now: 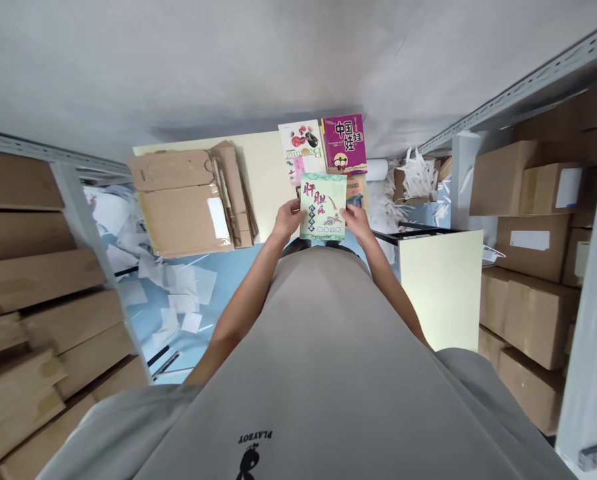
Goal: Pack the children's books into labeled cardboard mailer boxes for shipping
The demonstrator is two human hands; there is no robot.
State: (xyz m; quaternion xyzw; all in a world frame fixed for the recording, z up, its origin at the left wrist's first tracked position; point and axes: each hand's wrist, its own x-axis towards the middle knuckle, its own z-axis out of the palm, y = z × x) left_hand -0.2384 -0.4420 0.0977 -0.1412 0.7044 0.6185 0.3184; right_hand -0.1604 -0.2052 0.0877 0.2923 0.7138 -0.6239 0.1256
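Observation:
A pale green book (323,207) with magenta Chinese characters on its cover is held up in front of me by its two sides. My left hand (289,219) grips its left edge, with the thumb on the cover. On the opposite edge my right hand (357,220) pinches it the same way. Behind it on the cream table lie a white book with a fruit picture (303,137) and a purple book (345,143). An orange-toned book (357,190) is partly covered by the green one.
Flattened cardboard boxes (178,207) lie on the left of the cream table (263,173). Shelves of brown cartons (533,310) flank both sides. Paper sheets (183,300) litter the blue floor, and shredded paper (418,175) fills a box at right.

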